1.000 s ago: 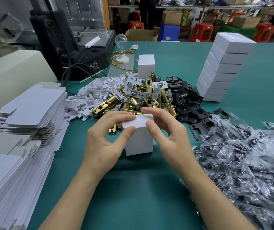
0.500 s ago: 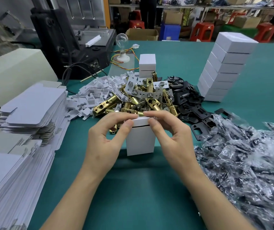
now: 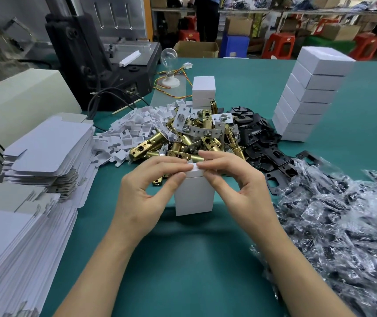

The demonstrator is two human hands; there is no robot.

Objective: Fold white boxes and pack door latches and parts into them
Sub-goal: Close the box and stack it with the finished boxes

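The white box (image 3: 194, 195) stands upright on the green counter (image 3: 183, 266), in the middle, just in front of the heap of brass latches (image 3: 183, 143). Both hands are at its top edge. The left grip (image 3: 141, 197) pinches the lid flap (image 3: 192, 167) between curled fingers and thumb. The right grip (image 3: 237, 191) pinches the same flap from the other side with thumb and forefinger. The flap is bent over the opening but not quite flat.

Room to move is tight at the sides. On the left, the stacks of flat box blanks (image 3: 46, 147) run right up to the forearm, their cut edges ragged and stepped. On the right, a heap of clear-bagged parts (image 3: 331, 225) spills up against the right forearm. Behind the box the latches lie near its back, flanked by white card inserts (image 3: 132, 126) and black plates (image 3: 258, 143). The only open stretch is the bare green surface between the forearms, toward the person, and a band at the far right past the tower of finished boxes (image 3: 308, 99), which leans slightly.

A short stack of boxes (image 3: 203, 90) stands behind the latches, near a light bulb (image 3: 169, 60) and a black machine (image 3: 105, 65). Every box face I can see is plain white.
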